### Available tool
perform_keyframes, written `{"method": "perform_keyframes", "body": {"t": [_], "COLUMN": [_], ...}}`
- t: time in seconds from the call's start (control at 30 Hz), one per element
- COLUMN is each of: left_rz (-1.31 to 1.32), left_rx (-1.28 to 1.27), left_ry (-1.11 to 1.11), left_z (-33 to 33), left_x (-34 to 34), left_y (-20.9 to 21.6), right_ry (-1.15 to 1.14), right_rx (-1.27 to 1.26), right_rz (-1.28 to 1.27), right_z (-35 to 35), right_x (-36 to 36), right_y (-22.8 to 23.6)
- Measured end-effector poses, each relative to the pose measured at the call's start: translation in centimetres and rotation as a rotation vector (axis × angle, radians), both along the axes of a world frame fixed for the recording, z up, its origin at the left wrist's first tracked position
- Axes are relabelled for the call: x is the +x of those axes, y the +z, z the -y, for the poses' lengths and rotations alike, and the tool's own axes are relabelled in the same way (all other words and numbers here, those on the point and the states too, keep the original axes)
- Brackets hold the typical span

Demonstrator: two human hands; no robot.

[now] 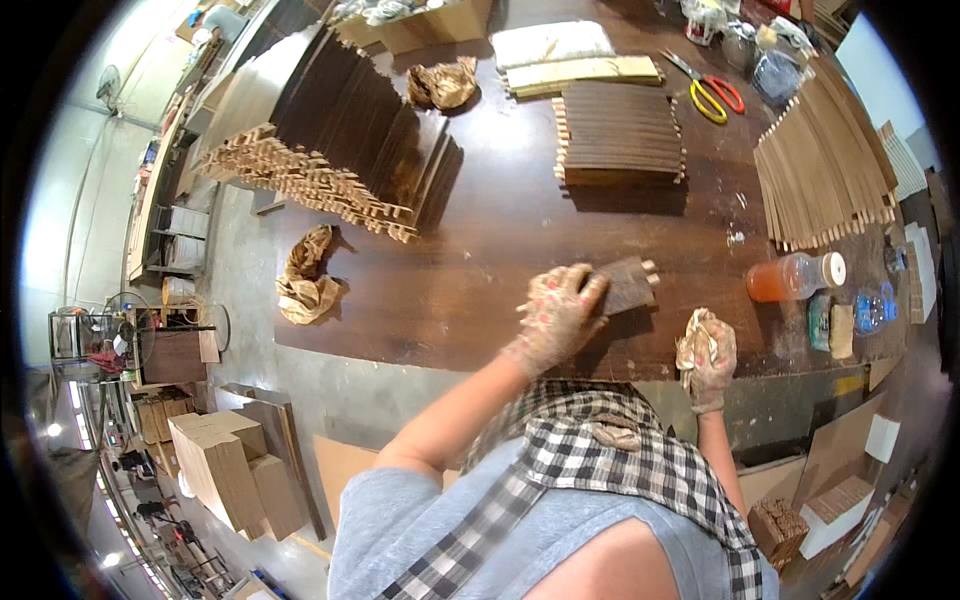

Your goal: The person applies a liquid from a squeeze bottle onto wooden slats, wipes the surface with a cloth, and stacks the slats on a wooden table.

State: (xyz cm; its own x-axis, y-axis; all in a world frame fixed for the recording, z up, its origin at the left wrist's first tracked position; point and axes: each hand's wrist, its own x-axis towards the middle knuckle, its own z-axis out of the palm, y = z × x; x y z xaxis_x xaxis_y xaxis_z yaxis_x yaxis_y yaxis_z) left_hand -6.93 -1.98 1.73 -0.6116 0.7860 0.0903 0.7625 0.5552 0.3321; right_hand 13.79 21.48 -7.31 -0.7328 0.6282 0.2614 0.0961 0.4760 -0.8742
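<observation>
Both hands wear thin, stained gloves. My left hand (552, 322) is closed round one end of a dark-stained wooden slat (630, 286), tilted just above or on the table; pale dowel pegs stick out of its free end. Off to the right, at the table's near edge, my right hand (716, 362) grips a crumpled whitish rag (695, 338), apart from the slat. Farther off lies a stack of dark slats (620, 130) with pale pegs along both sides. A taller stack of dark boards (340, 120) stands at the far left, and lighter brown slats (820, 165) lean in a row on the right.
A bottle of orange liquid (785, 278) lies right of my right hand, by a blue-tinted plastic bottle (875, 308). Scissors (708, 88) with red and yellow handles lie at the back. Crumpled brown paper (308, 278) sits at the left edge. Cardboard boxes (225, 470) stand on the floor.
</observation>
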Motion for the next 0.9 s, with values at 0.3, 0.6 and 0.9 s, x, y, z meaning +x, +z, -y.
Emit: {"method": "perform_keyframes", "body": {"t": [0.3,0.6,0.9], "left_rz": [-0.493,-0.437,-0.486], "left_rx": [-0.118,-0.007,-0.409], "left_ry": [0.641,0.350,0.115], "left_z": [7.8,6.7,4.9], "left_x": [-18.3,-21.9,-34.5], "left_y": [4.7,0.5,1.0], "right_ry": [0.001,-0.080,-0.131], "right_rx": [-0.124,-0.152,0.281], "right_rz": [-0.038,-0.030,0.091], "right_z": [0.6,1.2,1.0], "right_x": [-0.7,-0.6,-1.8], "right_y": [0.5,1.2,2.1]}}
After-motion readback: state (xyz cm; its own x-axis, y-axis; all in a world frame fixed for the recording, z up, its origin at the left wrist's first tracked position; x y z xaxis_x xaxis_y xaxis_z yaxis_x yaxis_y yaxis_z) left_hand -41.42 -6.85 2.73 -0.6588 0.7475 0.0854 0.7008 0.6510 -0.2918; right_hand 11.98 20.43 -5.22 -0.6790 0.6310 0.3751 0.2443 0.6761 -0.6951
